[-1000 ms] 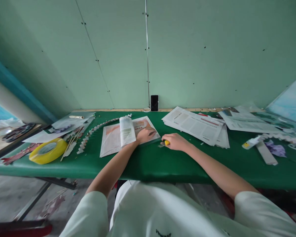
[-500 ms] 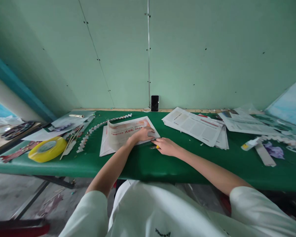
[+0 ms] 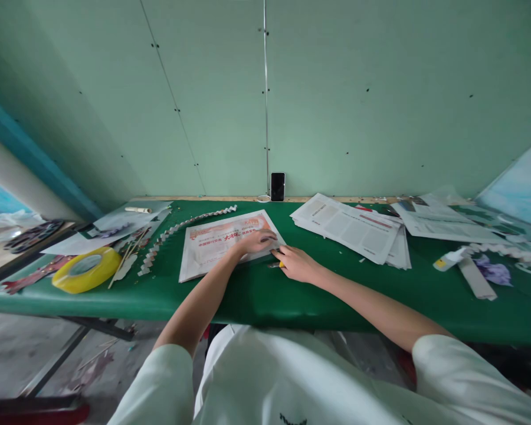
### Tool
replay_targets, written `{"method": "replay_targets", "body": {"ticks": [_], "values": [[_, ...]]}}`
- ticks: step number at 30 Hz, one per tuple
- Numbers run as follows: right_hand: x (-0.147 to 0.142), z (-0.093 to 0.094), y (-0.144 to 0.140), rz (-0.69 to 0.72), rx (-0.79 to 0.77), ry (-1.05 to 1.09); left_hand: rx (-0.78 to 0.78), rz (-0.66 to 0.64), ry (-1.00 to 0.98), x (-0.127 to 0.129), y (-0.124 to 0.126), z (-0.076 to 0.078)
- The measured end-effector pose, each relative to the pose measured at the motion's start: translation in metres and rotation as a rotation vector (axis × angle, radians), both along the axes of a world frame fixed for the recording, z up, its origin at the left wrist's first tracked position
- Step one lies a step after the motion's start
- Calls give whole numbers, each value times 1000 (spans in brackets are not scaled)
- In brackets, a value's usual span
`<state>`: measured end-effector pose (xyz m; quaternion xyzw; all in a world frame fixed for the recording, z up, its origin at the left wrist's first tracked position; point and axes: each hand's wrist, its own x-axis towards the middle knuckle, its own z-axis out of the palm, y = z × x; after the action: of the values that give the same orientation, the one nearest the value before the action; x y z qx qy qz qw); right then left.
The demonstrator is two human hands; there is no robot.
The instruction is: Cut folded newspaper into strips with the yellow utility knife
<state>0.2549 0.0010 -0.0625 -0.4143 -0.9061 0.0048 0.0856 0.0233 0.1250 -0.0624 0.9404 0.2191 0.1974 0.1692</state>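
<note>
While the right hand (image 3: pixel 295 263) curls over a small yellow-handled tool (image 3: pixel 279 264), most of it is hidden, type unclear. Left hand (image 3: pixel 257 241) lies open, palm flat on the newspaper sheet (image 3: pixel 212 245), near the green table's (image 3: pixel 256 292) front edge, mid-width. Yellow tape roll (image 3: pixel 87 269) sits toward the left end.

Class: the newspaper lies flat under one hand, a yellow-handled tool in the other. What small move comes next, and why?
Probably draw the cutter along the newspaper's near edge: the left hand presses the sheet flat, and the right hand holds the cutter at its corner.
</note>
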Motion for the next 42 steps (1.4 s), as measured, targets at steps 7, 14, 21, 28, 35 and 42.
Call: {"method": "replay_targets", "body": {"ticks": [7,14,21,28,35,42], "values": [[1,-11,6,115,58,77,18,63,-12,0,3,-10],[5,-17,13,147,-10,127,70,22,-8,0,7,-20],[1,-5,10,96,-68,108,101,64,85,2,5,-26],[7,-4,15,52,-107,91,97,83,155,3,1,-25],[10,-11,20,54,-158,124,87,69,187,5,0,-23],[26,-14,21,72,-152,150,172,43,185,4,-6,-21]]}}
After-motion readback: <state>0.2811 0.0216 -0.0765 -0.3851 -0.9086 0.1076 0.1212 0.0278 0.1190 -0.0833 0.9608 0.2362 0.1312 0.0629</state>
